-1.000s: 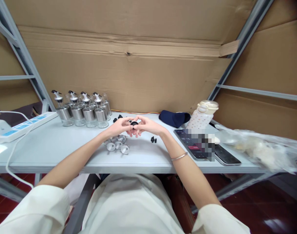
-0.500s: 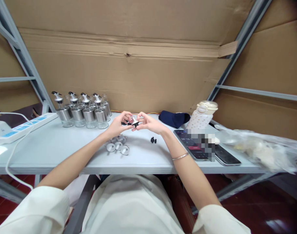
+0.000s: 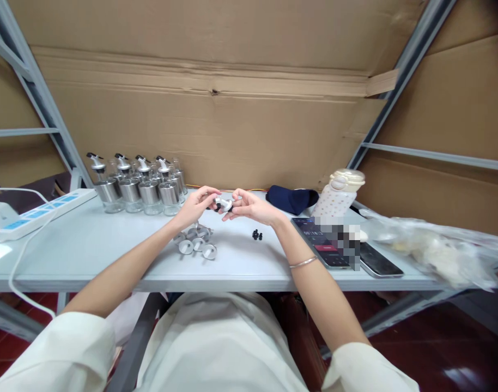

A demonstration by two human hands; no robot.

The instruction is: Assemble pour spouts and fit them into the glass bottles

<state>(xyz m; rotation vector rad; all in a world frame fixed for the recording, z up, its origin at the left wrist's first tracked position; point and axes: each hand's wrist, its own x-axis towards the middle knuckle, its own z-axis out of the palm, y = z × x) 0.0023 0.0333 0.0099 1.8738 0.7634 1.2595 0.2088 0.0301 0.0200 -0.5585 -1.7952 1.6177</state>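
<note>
Between my two hands, above the table, is a silver pour spout point(image 3: 224, 205) with a black stopper, lying roughly sideways. My right hand point(image 3: 252, 209) is closed around its stopper end. The fingers of my left hand point(image 3: 196, 207) close on its left end, where a small dark part shows; fingertips partly hide the contact. Below my left hand lie several loose silver spout tops point(image 3: 198, 244) in a cluster. A small pile of black plastic pieces point(image 3: 257, 235) rests on the table under my right wrist.
Glass oil bottles point(image 3: 150, 193) with steel bands stand at the back left, several fitted with spouts. A power strip point(image 3: 48, 213) is at far left. Rightward are a navy cap point(image 3: 292, 200), a dotted bottle point(image 3: 338, 198), phones point(image 3: 320, 245) and a plastic bag point(image 3: 437, 250).
The pour spout has turned in my fingers from nearly upright to lying sideways, its stopper now toward my right hand. My left hand has shifted slightly left.
</note>
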